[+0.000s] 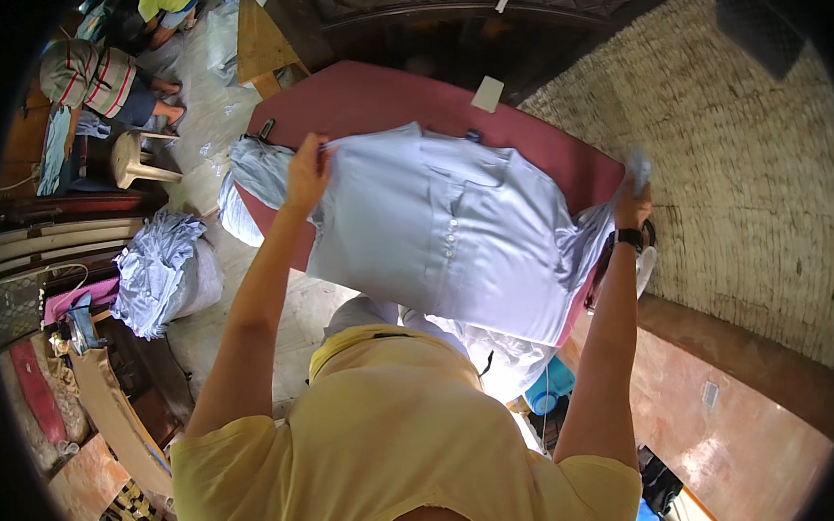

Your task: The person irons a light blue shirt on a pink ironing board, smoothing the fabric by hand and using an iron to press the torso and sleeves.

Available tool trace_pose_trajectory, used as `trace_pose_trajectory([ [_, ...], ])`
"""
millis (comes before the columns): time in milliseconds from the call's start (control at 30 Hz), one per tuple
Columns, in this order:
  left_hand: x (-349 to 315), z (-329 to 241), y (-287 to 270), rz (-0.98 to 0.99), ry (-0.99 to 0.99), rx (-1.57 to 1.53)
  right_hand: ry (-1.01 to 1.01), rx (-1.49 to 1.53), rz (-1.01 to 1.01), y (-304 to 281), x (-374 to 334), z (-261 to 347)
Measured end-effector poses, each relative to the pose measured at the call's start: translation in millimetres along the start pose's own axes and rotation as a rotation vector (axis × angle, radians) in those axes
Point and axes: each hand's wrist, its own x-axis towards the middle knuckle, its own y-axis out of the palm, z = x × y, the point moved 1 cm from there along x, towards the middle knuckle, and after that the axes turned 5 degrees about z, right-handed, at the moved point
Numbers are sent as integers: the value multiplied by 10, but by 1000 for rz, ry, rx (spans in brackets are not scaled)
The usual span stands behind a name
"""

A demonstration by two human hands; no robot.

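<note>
A light blue button-up shirt (434,222) lies spread over a dark red padded board (352,99), its button row and chest pocket facing up. My left hand (309,175) is closed on the shirt at its left upper edge, thumb and fingers pinching the cloth. On the far right, my right hand (632,207) grips the bunched sleeve at the shirt's other side, with some cloth sticking up above the fingers. A dark watch (628,239) is on my right wrist. More crumpled blue cloth (259,165) sits at the board's left end, beside my left hand.
A pale card (487,94) rests at the board's far edge. To the left are a heap of blue shirts (158,269) and a plastic stool (138,160). A person in a striped top (96,74) works farther back. A rough wall (732,150) rises at the right.
</note>
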Motion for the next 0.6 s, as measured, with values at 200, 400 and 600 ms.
trace_pose_trajectory([
  [200,-680,104,-978,-218,77,203,260,796,-176,-1182,-519,711],
  [400,-1304,105,-2059,-520,114,481,281,1083,-51,-1780,-1323,1284],
  [600,-846,149,-2781,-663,85,583,249,1233,181,-1669,-1205,1466],
])
